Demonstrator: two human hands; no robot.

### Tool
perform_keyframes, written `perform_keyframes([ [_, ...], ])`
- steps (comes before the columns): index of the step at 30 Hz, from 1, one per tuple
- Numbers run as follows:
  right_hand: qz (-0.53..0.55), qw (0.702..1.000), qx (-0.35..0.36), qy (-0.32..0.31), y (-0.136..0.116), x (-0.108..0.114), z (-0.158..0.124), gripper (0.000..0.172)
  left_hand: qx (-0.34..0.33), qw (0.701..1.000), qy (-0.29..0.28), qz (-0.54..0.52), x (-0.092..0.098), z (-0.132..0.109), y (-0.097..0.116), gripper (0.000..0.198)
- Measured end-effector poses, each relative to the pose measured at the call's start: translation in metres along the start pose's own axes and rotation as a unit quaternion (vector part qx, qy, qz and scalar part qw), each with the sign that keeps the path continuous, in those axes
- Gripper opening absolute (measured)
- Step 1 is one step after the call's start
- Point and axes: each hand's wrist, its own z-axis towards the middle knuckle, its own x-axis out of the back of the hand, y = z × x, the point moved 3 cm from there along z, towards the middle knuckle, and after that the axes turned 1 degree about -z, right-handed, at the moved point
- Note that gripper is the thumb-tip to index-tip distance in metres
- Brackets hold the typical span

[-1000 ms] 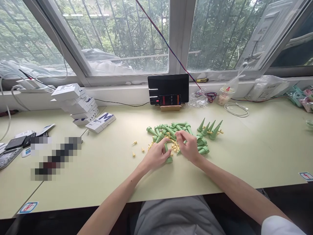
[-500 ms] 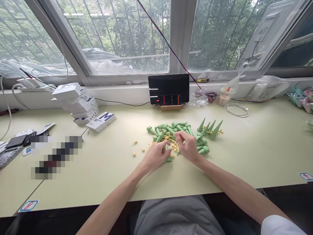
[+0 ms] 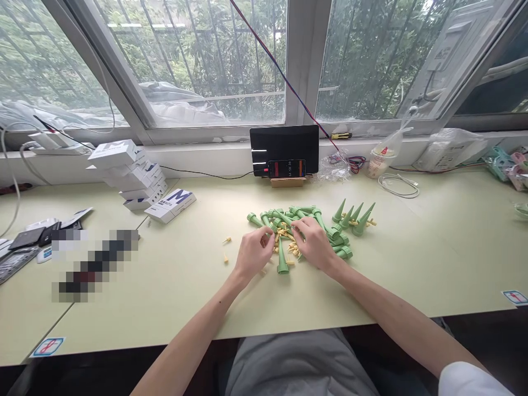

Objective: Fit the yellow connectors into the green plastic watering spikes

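Note:
A heap of green plastic cone spikes (image 3: 304, 211) lies on the table, with small yellow plastic pegs (image 3: 293, 248) loose among them. At the left of the heap, my left hand (image 3: 252, 253) has curled fingers, thumb and fingertips close together; what they hold, if anything, is hidden. My right hand (image 3: 315, 245) reaches over the heap from the right, its fingers bent in a pinch whose contents I cannot make out. Between the hands, a single green spike (image 3: 282, 261) lies with its wide base towards me. Several green spikes (image 3: 361, 223) stand upright at the right, yellow pegs beside them.
A few yellow pegs (image 3: 226, 259) are scattered left of the heap. Behind it a phone (image 3: 287, 168) leans against a black tablet (image 3: 284, 144). White boxes (image 3: 119, 154) are stacked at the left. A cup in a bag (image 3: 380, 159) and a white cable (image 3: 398, 190) are at the back right.
My left hand has moved up and left, uncovering the green spike between the hands, and its fingers have drawn together. My right hand has shifted slightly left and lower over the heap.

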Motion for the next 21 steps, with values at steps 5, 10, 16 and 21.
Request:
perform_keyframes([
  [5, -0.074, 0.995, 0.04, -0.051, -0.005, -0.004, 0.002, 0.021, 0.001, 1.0, -0.011, -0.003, -0.003, 0.0, 0.001, 0.014],
  [10, -0.121, 0.988, 0.053, -0.085, -0.015, -0.013, 0.002, 0.021, -0.001, 1.0, -0.014, -0.008, -0.002, 0.0, 0.001, 0.014],
  [16, -0.135, 0.984, 0.051, -0.105, -0.009, -0.02, 0.006, 0.021, -0.015, 1.0, -0.017, -0.013, -0.003, -0.001, 0.003, 0.015],
  [21, -0.126, 0.984, 0.048, -0.12, -0.005, -0.022, 0.008, 0.021, -0.024, 0.999, -0.023, -0.024, -0.004, -0.002, 0.004, 0.017],
])
